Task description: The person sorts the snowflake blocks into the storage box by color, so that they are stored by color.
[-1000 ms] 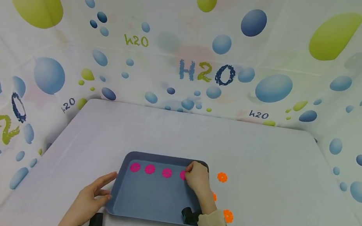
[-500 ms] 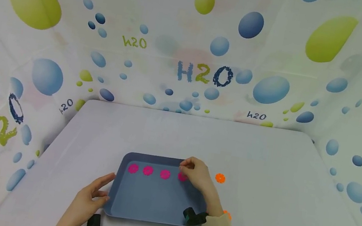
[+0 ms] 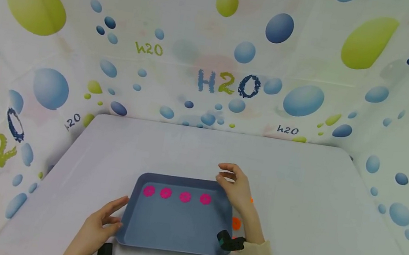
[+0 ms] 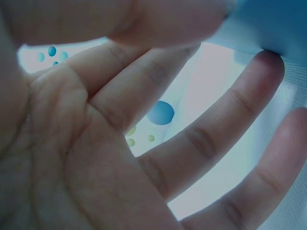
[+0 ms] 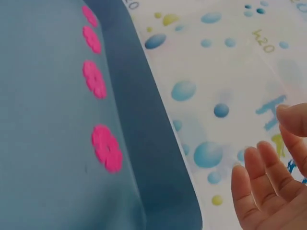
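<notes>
A blue-grey tray (image 3: 172, 229) lies on the table, with several pink flower-shaped pieces (image 3: 185, 197) in a row along its back side. My left hand (image 3: 98, 224) rests at the tray's left edge, fingers spread; in the left wrist view a fingertip (image 4: 269, 64) touches the blue tray wall. Over the back right corner hovers my right hand (image 3: 236, 188), its fingers loosely bent and holding nothing. The right wrist view shows those relaxed fingers (image 5: 244, 187) beyond the rim, the nearest pink piece (image 5: 106, 148) lying flat inside.
Orange flower-shaped pieces (image 3: 236, 224) lie right of the tray, partly covered by my right forearm. Black wrist straps (image 3: 229, 241) sit on both wrists. A white cloth (image 3: 315, 216) covers the table, and a patterned curtain (image 3: 189, 18) stands behind.
My right hand has let go of the rightmost pink piece, lifted, and moved back and slightly right with its fingers opening. The left hand stays at the tray edge.
</notes>
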{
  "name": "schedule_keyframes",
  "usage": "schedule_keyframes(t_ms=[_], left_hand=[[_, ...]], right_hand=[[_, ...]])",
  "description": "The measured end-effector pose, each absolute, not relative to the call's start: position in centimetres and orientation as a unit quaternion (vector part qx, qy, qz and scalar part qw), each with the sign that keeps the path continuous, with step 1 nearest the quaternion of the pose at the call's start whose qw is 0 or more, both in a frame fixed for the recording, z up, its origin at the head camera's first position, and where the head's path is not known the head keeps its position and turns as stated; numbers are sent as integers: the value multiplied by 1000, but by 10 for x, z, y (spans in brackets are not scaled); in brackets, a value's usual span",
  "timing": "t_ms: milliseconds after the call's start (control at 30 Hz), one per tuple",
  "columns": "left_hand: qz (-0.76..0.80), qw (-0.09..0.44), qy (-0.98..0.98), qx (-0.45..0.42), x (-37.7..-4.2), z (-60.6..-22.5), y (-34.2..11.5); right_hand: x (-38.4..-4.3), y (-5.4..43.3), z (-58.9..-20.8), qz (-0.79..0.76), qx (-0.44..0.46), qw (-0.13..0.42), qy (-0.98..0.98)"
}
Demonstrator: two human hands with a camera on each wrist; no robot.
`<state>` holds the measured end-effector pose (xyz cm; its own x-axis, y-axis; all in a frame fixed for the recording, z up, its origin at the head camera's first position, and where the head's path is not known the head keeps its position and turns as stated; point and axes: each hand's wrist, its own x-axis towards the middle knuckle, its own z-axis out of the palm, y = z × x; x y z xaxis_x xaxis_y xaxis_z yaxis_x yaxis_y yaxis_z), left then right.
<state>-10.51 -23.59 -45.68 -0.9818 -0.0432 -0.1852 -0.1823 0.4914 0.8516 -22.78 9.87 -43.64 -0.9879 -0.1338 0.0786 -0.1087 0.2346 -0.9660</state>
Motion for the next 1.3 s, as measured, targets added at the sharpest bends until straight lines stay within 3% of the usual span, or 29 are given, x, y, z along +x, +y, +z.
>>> schedule_keyframes(t_ms=[300,600,967,1300], left_hand=[[500,73,861,-64,-106,-458,-237],[497,72,862,-63,-105,-458,-239],[498,69,863,-58,-105,-459,-237],[496,76,862,-67,-106,-458,-237]], right_hand=[[-226,130,-450,-587,-41,-17,808],[-220,152,-460,-538,-8,-10,843],[-215,162,-475,-464,22,5,886],[-211,160,-485,-370,35,-28,928]])
